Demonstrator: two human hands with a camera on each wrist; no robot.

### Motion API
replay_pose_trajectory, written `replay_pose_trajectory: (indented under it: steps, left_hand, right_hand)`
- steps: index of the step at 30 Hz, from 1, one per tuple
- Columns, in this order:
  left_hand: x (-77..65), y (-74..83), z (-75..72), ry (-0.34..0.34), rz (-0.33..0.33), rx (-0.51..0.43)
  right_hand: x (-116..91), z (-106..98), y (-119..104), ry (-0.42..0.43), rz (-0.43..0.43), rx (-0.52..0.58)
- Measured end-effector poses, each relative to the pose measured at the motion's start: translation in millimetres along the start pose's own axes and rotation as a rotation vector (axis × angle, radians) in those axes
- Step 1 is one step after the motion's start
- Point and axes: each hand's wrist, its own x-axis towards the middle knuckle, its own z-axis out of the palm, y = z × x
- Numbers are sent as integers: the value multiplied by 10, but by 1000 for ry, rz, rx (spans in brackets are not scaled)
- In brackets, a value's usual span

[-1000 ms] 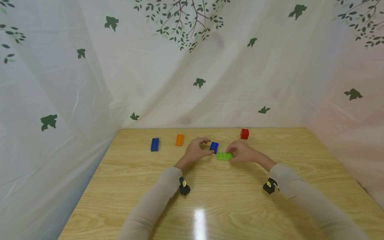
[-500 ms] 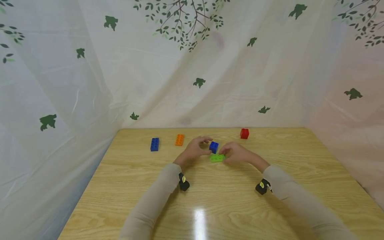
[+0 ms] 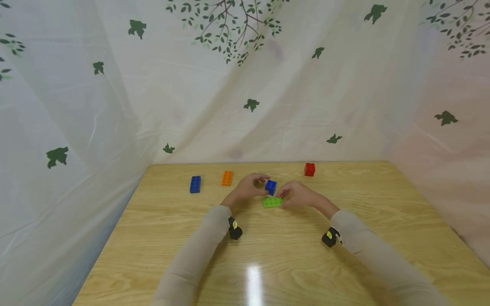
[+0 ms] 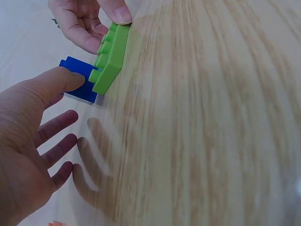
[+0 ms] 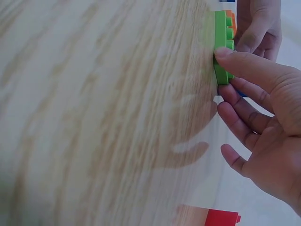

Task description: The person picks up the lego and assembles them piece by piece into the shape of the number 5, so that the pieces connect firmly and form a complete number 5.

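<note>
A small blue brick (image 3: 270, 187) stands near the back middle of the table. My left hand (image 3: 248, 187) is at its left side, the thumb lying against the brick (image 4: 81, 84) in the left wrist view and the index finger reaching to its far side. The other left fingers are spread. My right hand (image 3: 300, 194) pinches the right end of a flat lime-green brick (image 3: 272, 202) between thumb and fingers, studs up. The green brick is just in front of the blue one; in the left wrist view its near end overlaps the blue brick.
A longer blue brick (image 3: 195, 184) and an orange brick (image 3: 226, 178) lie to the left on the wooden table (image 3: 283, 267). A red brick (image 3: 309, 169) stands at the back right. Behind the table hangs a pale patterned sheet (image 3: 214, 106).
The right hand has slid the green brick leftward and slightly nearer, from right of the small blue brick to in front of it. The left hand and the blue brick have barely moved.
</note>
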Motion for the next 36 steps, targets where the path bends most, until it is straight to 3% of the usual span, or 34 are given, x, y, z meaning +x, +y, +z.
replay_pose_trajectory:
  steps: [5, 22, 36]
  left_hand:
    - [32, 3, 28, 17, -15, 21]
    - [-154, 107, 27, 127, -55, -200]
    - [-220, 205, 69, 138, -20, -215]
  right_hand:
    - [-4, 11, -4, 12, 12, 8]
    - [6, 39, 137, 8, -12, 73]
    - [-1, 25, 158, -13, 24, 153]
